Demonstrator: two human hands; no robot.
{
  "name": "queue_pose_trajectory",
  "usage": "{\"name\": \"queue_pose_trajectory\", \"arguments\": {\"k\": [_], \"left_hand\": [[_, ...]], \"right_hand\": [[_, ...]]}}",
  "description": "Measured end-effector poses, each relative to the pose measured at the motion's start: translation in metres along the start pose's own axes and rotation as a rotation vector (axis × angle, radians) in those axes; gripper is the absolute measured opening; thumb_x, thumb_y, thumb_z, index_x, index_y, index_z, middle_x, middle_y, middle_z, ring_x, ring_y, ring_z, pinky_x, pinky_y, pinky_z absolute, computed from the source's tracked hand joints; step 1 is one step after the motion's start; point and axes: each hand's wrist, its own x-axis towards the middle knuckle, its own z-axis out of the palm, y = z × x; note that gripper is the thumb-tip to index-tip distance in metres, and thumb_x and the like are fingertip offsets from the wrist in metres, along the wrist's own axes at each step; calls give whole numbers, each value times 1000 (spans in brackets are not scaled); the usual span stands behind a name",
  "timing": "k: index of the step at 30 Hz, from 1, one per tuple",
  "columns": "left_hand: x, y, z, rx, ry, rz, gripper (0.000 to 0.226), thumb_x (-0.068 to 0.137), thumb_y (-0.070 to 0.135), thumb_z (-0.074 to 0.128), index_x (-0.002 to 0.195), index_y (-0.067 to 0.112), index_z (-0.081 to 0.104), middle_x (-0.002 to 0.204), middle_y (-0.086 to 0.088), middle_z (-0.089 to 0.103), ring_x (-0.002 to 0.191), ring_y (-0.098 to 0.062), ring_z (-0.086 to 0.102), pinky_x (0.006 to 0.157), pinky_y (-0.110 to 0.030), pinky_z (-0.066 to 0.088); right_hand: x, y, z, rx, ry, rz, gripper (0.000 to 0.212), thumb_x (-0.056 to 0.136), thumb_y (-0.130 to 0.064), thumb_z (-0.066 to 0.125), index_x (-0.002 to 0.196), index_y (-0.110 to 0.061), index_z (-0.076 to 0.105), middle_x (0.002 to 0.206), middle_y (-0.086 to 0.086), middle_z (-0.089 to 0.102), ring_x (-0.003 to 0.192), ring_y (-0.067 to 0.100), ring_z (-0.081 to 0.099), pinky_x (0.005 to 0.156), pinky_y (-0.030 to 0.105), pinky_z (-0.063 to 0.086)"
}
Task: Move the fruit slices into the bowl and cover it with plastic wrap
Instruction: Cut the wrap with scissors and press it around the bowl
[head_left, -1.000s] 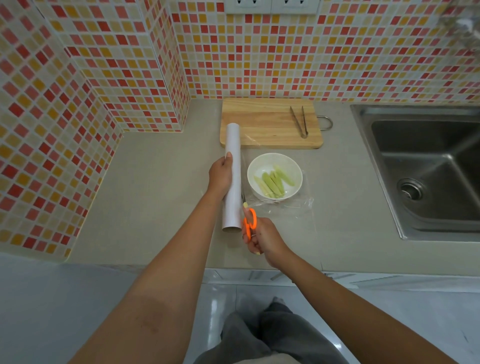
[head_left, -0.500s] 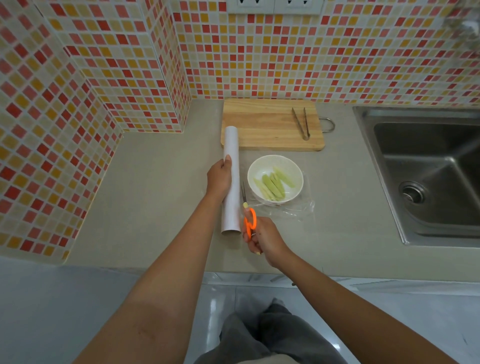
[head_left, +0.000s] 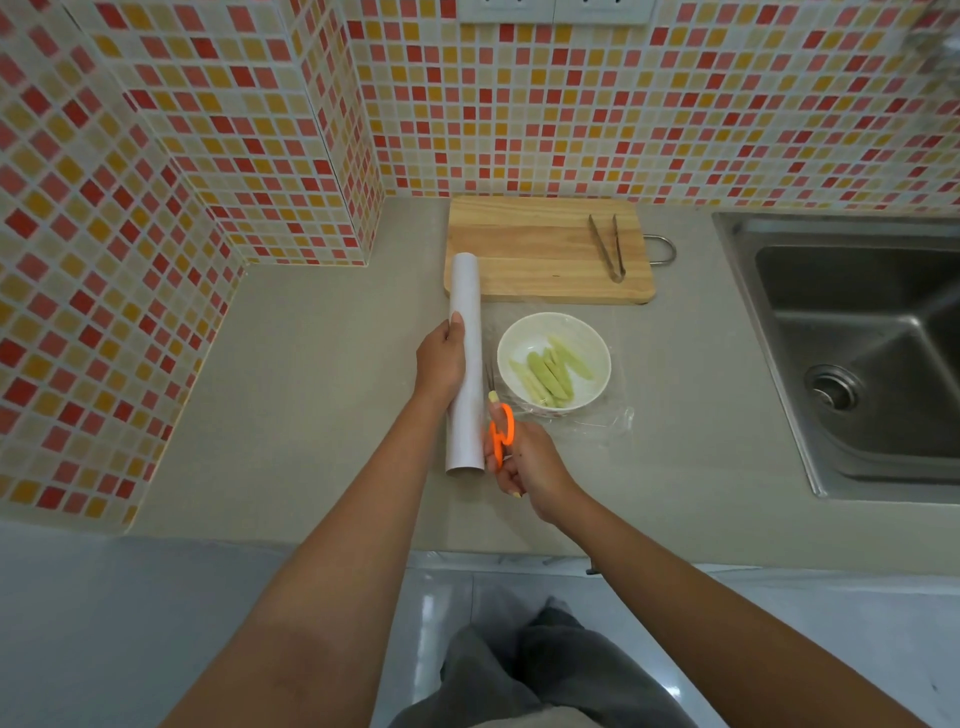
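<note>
Nearest, the right hand (head_left: 524, 467) grips orange scissors (head_left: 500, 435), blades pointing away beside the roll (head_left: 465, 364). The left hand (head_left: 441, 361) clasps the roll's middle, pinning it to the bench (head_left: 311, 374). Just right, the bowl (head_left: 554, 360) holds pale green slices (head_left: 550, 371) under clear wrap (head_left: 602, 418) trailing rightward. Beyond lie the board (head_left: 535, 249) and tongs (head_left: 607, 248); the sink (head_left: 857, 353) borders the right.
</note>
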Motion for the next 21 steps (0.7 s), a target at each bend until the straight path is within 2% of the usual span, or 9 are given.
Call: {"name": "queue_pose_trajectory", "arguments": {"k": [2, 6, 10, 16, 21], "left_hand": [[-1, -1, 1, -9, 4, -3, 44, 101, 36, 33, 61, 17, 30, 59, 2, 35, 55, -12, 32, 52, -31, 25], [-1, -1, 1, -32, -6, -14, 44, 101, 36, 32, 61, 18, 35, 61, 2, 39, 56, -12, 36, 54, -32, 28], [-2, 0, 2, -51, -3, -18, 44, 101, 36, 32, 62, 17, 35, 61, 3, 39, 56, -12, 35, 55, -31, 27], [-3, 2, 1, -98, -10, -49, 38, 100, 37, 32, 78, 10, 47, 72, -7, 46, 65, -17, 40, 63, -32, 32], [-3, 3, 2, -142, -19, -67, 38, 100, 37, 33, 79, 10, 48, 77, -10, 48, 71, -19, 42, 67, -32, 32]], "right_hand": [[3, -3, 0, -3, 0, 9, 60, 73, -70, 54, 53, -13, 53, 48, 5, 51, 31, 16, 33, 35, 17, 23], [8, -6, -2, -10, 3, -10, 56, 86, -59, 51, 55, -12, 53, 49, 5, 50, 33, 17, 34, 36, 19, 23], [10, -10, -1, -5, 5, -51, 53, 88, -54, 52, 56, -12, 52, 49, 5, 48, 31, 11, 33, 34, 17, 23], [16, -20, -3, -32, 10, -48, 58, 83, -63, 51, 56, -12, 51, 45, 2, 48, 29, 15, 32, 34, 16, 22], [21, -22, -4, -20, 15, -64, 56, 88, -57, 50, 55, -11, 51, 42, -1, 48, 27, 14, 31, 33, 15, 20]]}}
